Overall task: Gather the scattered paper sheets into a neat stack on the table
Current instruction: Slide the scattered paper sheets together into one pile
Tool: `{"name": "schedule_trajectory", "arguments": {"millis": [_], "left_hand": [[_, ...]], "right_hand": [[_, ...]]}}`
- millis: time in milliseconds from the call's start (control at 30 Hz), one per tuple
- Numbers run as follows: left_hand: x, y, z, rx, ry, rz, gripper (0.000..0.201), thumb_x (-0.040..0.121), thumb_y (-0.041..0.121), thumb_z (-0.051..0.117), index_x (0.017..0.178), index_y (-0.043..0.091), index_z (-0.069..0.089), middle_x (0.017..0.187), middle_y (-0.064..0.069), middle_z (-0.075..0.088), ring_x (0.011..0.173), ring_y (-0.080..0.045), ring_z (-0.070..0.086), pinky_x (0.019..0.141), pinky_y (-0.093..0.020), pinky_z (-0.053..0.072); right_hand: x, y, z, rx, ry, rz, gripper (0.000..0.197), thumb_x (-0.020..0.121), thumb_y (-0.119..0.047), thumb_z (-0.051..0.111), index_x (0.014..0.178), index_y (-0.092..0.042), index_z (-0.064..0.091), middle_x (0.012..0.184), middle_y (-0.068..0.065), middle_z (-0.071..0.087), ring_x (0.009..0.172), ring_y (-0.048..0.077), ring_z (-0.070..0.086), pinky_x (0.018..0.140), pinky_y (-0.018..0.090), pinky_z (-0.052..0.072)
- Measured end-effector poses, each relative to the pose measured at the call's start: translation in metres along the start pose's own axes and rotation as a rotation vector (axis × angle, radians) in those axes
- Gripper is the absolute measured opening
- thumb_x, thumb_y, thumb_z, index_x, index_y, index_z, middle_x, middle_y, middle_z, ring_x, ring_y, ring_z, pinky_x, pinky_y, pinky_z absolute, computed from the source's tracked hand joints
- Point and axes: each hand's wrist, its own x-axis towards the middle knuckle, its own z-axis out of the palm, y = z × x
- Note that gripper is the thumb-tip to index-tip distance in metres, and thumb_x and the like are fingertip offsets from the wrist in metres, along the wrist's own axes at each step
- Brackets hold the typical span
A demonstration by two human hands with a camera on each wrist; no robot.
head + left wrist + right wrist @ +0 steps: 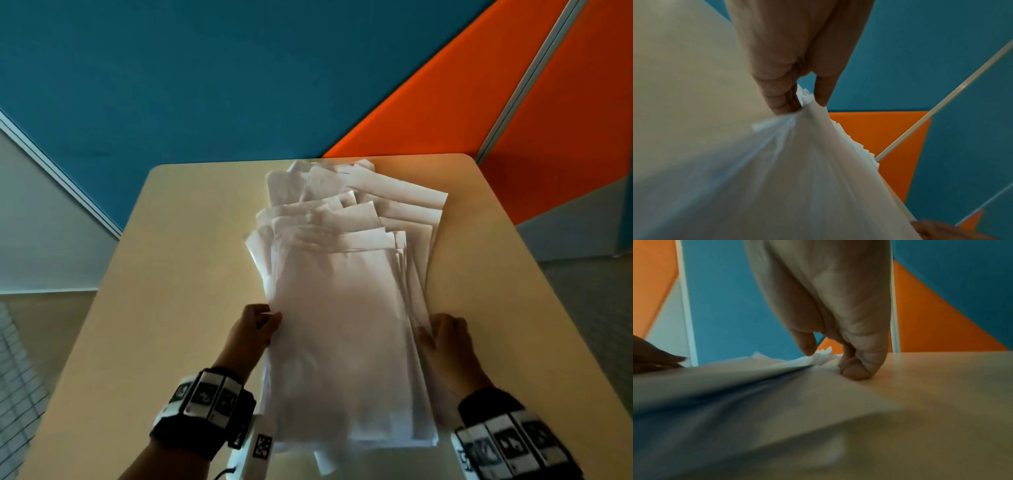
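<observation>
- head view: left hand [255,329] at left long edge of paper sheets [342,325], near end; thumb on top, fingers tucked under the edge, pinching the pile
- paper sheets sit mid-table [191,274], one loose pile running away from the person, far ends fanned and uneven, near end sticking past the table edge
- right hand [445,342] at right long edge of the pile, opposite the left; thumb on top of the sheets, fingers curled at the edge
- only head view shows the full spread of the pile, both wristbands [209,399] with printed markers, and blue [205,85] and orange wall panels [428,113] behind the table
- left wrist view: close-up of left hand [797,65], thumb and fingers pinching stacked sheet edges [807,162]; layered edges visible here, blurred; right hand tip at lower right corner
- right wrist view: right hand [834,321] thumb above sheets [756,386], curled fingers pressed on table [941,386] at the pile's edge; sheets lifted slightly, separate layers visible
- no containers in any view
</observation>
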Motion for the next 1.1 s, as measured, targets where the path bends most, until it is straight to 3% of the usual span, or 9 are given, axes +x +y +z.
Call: {"name": "schedule_trajectory", "arguments": {"millis": [67,233,400,533,600,700,800,1000,1100], "left_hand": [[-0.008,-0.005,0.010,0.117,0.026,0.023,0.027,0.089,0.020,0.055,0.109,0.003,0.048,0.111,-0.025,0.060,0.099,-0.036,0.059,0.081,-0.044,0.047],[-0.025,0.002,0.028,0.174,0.032,0.007,0.042,0.089,0.024,0.054,0.119,-0.003,0.042,0.123,-0.027,0.054,0.112,-0.039,0.053,0.096,-0.049,0.046],[-0.041,-0.003,0.016,0.376,0.189,0.005,0.058,0.085,0.025,0.060,0.131,-0.001,0.037,0.134,-0.024,0.038,0.130,-0.036,0.030,0.111,-0.040,0.021],[-0.052,-0.014,0.032,0.391,0.151,0.000,0.061,0.082,0.024,0.063,0.130,-0.003,0.036,0.132,-0.024,0.036,0.126,-0.037,0.028,0.109,-0.038,0.021],[-0.054,-0.016,0.043,0.403,0.109,-0.006,0.065,0.082,0.026,0.063,0.130,-0.004,0.033,0.133,-0.024,0.036,0.126,-0.037,0.028,0.107,-0.037,0.022],[-0.048,-0.009,0.039,0.398,0.128,-0.037,0.067,0.082,0.030,0.063,0.131,-0.005,0.032,0.134,-0.025,0.037,0.128,-0.037,0.028,0.107,-0.037,0.022],[-0.032,0.000,0.027,0.388,0.188,-0.026,0.070,0.082,0.031,0.064,0.132,-0.005,0.032,0.135,-0.024,0.041,0.130,-0.036,0.029,0.109,-0.038,0.023],[0.017,0.032,0.033,0.409,0.190,-0.091,0.074,0.080,0.036,0.064,0.131,-0.007,0.033,0.136,-0.031,0.037,0.130,-0.042,0.030,0.111,-0.042,0.023],[0.035,0.047,0.038,0.395,0.216,-0.127,0.075,0.080,0.035,0.065,0.129,-0.011,0.033,0.137,-0.032,0.034,0.131,-0.043,0.030,0.111,-0.041,0.024]], "right_hand": [[-0.021,-0.011,0.006,-0.017,-0.034,0.017,0.044,0.090,-0.024,0.053,0.120,0.006,0.043,0.122,0.028,0.043,0.112,0.042,0.044,0.097,0.044,0.034],[-0.042,-0.029,0.016,-0.074,-0.098,0.045,0.058,0.092,-0.033,0.047,0.132,0.004,0.029,0.132,0.024,0.036,0.120,0.038,0.038,0.103,0.041,0.030],[-0.049,-0.006,-0.005,0.036,-0.110,0.105,0.047,0.091,-0.030,0.050,0.123,0.002,0.037,0.129,0.025,0.034,0.119,0.039,0.035,0.102,0.041,0.028],[-0.069,0.000,0.006,-0.067,-0.084,0.079,0.049,0.086,-0.027,0.059,0.117,0.008,0.045,0.120,0.031,0.044,0.110,0.040,0.042,0.094,0.041,0.031],[-0.079,-0.008,0.016,-0.084,-0.093,0.050,0.056,0.085,-0.030,0.061,0.120,0.011,0.043,0.120,0.032,0.044,0.110,0.042,0.044,0.096,0.043,0.033],[-0.066,-0.011,0.004,-0.109,-0.184,0.075,0.055,0.090,-0.037,0.051,0.125,0.003,0.038,0.127,0.023,0.039,0.118,0.037,0.038,0.101,0.039,0.029],[-0.033,0.000,-0.014,-0.062,-0.151,0.099,0.047,0.090,-0.035,0.049,0.118,0.001,0.041,0.127,0.024,0.039,0.119,0.038,0.035,0.101,0.039,0.027],[0.048,-0.025,-0.014,-0.076,-0.041,0.136,0.060,0.087,-0.043,0.051,0.124,0.004,0.046,0.135,0.032,0.038,0.126,0.040,0.030,0.108,0.042,0.022],[0.064,-0.047,-0.005,-0.091,-0.019,0.156,0.074,0.087,-0.048,0.048,0.131,0.011,0.036,0.141,0.032,0.029,0.132,0.039,0.023,0.114,0.044,0.017]]}}
